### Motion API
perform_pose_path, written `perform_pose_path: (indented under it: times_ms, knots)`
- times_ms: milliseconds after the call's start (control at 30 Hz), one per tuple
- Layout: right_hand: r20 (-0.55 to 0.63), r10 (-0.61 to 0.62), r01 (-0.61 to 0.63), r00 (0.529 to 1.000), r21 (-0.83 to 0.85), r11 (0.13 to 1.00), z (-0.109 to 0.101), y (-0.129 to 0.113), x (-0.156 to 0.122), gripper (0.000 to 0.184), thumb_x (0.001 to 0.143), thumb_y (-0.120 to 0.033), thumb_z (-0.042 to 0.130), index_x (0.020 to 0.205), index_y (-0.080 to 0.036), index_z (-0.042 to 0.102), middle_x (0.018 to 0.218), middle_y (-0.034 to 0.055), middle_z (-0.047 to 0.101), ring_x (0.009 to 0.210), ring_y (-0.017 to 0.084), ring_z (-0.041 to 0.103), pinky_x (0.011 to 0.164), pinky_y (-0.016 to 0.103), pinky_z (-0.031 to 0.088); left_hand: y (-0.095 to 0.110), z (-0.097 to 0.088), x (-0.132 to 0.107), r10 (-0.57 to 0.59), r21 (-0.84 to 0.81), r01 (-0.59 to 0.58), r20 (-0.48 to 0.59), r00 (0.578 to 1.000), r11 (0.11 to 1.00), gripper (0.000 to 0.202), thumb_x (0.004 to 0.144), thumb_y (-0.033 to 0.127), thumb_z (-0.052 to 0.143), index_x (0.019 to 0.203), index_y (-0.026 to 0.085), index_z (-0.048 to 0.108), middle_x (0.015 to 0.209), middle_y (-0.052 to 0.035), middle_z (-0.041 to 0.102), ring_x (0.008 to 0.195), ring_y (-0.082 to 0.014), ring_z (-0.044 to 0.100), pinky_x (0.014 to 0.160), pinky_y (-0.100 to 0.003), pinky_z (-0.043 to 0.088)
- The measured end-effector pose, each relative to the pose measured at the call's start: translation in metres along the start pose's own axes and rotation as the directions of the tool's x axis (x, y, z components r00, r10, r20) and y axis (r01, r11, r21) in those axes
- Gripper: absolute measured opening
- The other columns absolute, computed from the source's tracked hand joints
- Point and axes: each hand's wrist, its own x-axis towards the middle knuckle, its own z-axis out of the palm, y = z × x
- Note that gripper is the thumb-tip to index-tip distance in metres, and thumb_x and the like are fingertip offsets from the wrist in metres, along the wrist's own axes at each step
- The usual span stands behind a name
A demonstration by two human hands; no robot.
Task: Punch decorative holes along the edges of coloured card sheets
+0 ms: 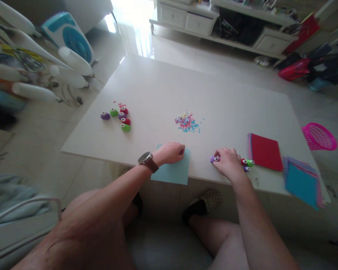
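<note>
A light blue sheet of paper hangs partly over the near table edge, with a toothed edge at its upper side. My left hand, a watch on its wrist, rests on the sheet with its fingers curled; what is inside them is hidden. Right of the sheet, my right hand has its fingers closed at a purple craft punch, with a bit of red beside it. Just past that hand sit a red punch, a green punch and another purple punch.
Several more punches stand at the left by red paper bits. Coloured confetti lies mid-table. Red paper tops one stack at the right, blue sheets another, overhanging the edge. A pink basket stands beyond.
</note>
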Motion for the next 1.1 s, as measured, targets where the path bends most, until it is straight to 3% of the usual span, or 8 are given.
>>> perform_pose_path:
  times_ms: [100, 200, 300, 400, 633, 733, 867, 1100]
  knots:
    - [-0.083, -0.082, 0.094, 0.993, 0.148, 0.985, 0.000, -0.013, 0.000, 0.021, 0.080, -0.015, 0.062, 0.100, -0.019, 0.068, 0.108, 0.0106, 0.068, 0.109, 0.031, 0.054, 0.087, 0.040, 0.041, 0.001, -0.001, 0.000, -0.001, 0.003, 0.001, -0.001, 1.000, 1.000, 0.015, 0.083, 0.023, 0.052, 0.085, 0.022, 0.066, 0.083, -0.0033, 0.072, 0.075, -0.0189, 0.063, 0.064, -0.030, 0.039]
    - [-0.036, -0.220, 0.209, 0.975, 0.483, 0.850, 0.001, -0.033, 0.000, 0.015, 0.082, -0.014, 0.060, 0.095, -0.019, 0.065, 0.097, 0.0058, 0.070, 0.094, 0.021, 0.061, 0.084, 0.033, 0.045, 0.002, -0.001, 0.000, 0.000, 0.003, 0.000, 0.000, 1.000, 1.000, 0.014, 0.083, 0.024, 0.053, 0.086, 0.022, 0.066, 0.083, -0.0034, 0.072, 0.074, -0.0190, 0.063, 0.064, -0.030, 0.040]
    - [0.070, -0.262, 0.152, 0.962, 0.662, 0.734, 0.008, -0.049, 0.001, 0.012, 0.086, -0.014, 0.055, 0.093, -0.019, 0.064, 0.088, 0.0035, 0.069, 0.082, 0.017, 0.063, 0.076, 0.029, 0.047, 0.001, 0.000, 0.000, 0.000, 0.004, 0.000, -0.003, 1.000, 1.000, 0.014, 0.083, 0.025, 0.053, 0.087, 0.022, 0.066, 0.083, -0.0034, 0.072, 0.074, -0.0189, 0.062, 0.064, -0.029, 0.039]
    - [0.115, -0.263, 0.103, 0.958, 0.717, 0.689, 0.018, -0.053, 0.003, 0.015, 0.083, -0.011, 0.053, 0.091, -0.018, 0.063, 0.090, 0.0048, 0.070, 0.085, 0.018, 0.065, 0.081, 0.030, 0.050, 0.000, 0.000, 0.000, 0.005, -0.002, -0.005, -0.006, 1.000, 1.000, 0.014, 0.084, 0.026, 0.053, 0.087, 0.022, 0.066, 0.084, -0.0037, 0.072, 0.075, -0.0187, 0.063, 0.064, -0.029, 0.039]
    - [-0.199, -0.085, 0.210, 0.976, 0.780, 0.590, 0.018, -0.049, 0.010, 0.042, 0.075, -0.009, 0.048, 0.114, -0.019, 0.059, 0.141, 0.0117, 0.057, 0.134, 0.021, 0.053, 0.106, 0.036, 0.049, 0.002, -0.003, -0.001, 0.008, -0.007, -0.008, 0.007, 1.000, 1.000, 0.015, 0.085, 0.025, 0.053, 0.089, 0.022, 0.067, 0.086, -0.0043, 0.073, 0.077, -0.0195, 0.064, 0.067, -0.029, 0.043]
    - [-0.197, -0.058, 0.189, 0.979, 0.757, 0.626, 0.011, -0.047, 0.010, 0.031, 0.078, -0.012, 0.049, 0.106, -0.019, 0.062, 0.127, 0.0112, 0.064, 0.119, 0.021, 0.062, 0.096, 0.035, 0.054, 0.002, -0.004, -0.001, 0.003, -0.011, -0.003, 0.022, 1.000, 1.000, 0.016, 0.085, 0.025, 0.054, 0.090, 0.022, 0.068, 0.088, -0.0047, 0.073, 0.078, -0.0196, 0.065, 0.069, -0.029, 0.045]
    - [-0.072, -0.066, 0.096, 0.995, 0.612, 0.785, 0.006, -0.046, 0.004, 0.017, 0.082, -0.016, 0.053, 0.095, -0.018, 0.064, 0.097, 0.0069, 0.070, 0.083, 0.018, 0.065, 0.077, 0.029, 0.050, 0.002, -0.004, 0.000, -0.002, -0.005, 0.002, 0.022, 1.000, 1.000, 0.017, 0.085, 0.025, 0.054, 0.091, 0.021, 0.069, 0.088, -0.0050, 0.073, 0.079, -0.0198, 0.065, 0.070, -0.029, 0.046]
    - [0.053, -0.089, 0.063, 0.995, 0.368, 0.928, 0.003, -0.042, -0.001, 0.009, 0.086, -0.023, 0.056, 0.085, -0.020, 0.064, 0.092, 0.0069, 0.072, 0.086, 0.019, 0.063, 0.075, 0.028, 0.041, 0.004, -0.007, -0.002, -0.015, -0.012, 0.016, 0.037, 0.999, 1.000, 0.016, 0.085, 0.023, 0.053, 0.089, 0.021, 0.068, 0.086, -0.0045, 0.073, 0.076, -0.0185, 0.064, 0.068, -0.029, 0.044]
